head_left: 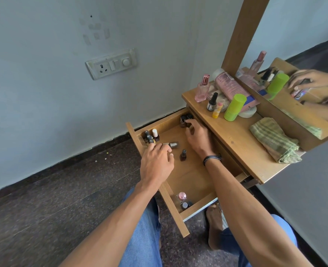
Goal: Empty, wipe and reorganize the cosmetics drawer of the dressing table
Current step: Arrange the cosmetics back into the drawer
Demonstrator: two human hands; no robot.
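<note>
Two hands: both reach into the open wooden drawer point(190, 176), which is pulled out from under the wooden surface point(236, 135).
Left hand point(156, 162): fingers bent down, tips at the cap of a silver nail-polish bottle point(174, 145); I cannot tell whether it grips.
Right hand point(197, 137): fingers and thumb curled round a dark brown nail-polish bottle point(183, 120) in the corner beyond it.
Between the hands: a dark maroon bottle point(182, 155), upright, touching neither.
Beyond the left hand: a white-capped bottle point(155, 134) beside dark-capped bottles point(148, 135), partly hidden by the fingers.
Behind both wrists: a pink-capped bottle point(182, 196) and a grey-capped bottle point(184, 205) in the near corner.
Right of the right hand: the surface carries a lime-green cylinder point(234, 106), a pink perfume bottle point(202, 90) and a folded green striped cloth point(274, 139); a mirror point(294, 54) stands behind.
Room: pale wall with a white switchboard point(111, 63), dark speckled floor point(43, 209).
Axis: the drawer's long side runs from the right hand's corner back toward the person's knees; the silver bottle lies on its side, cap toward the left hand.
</note>
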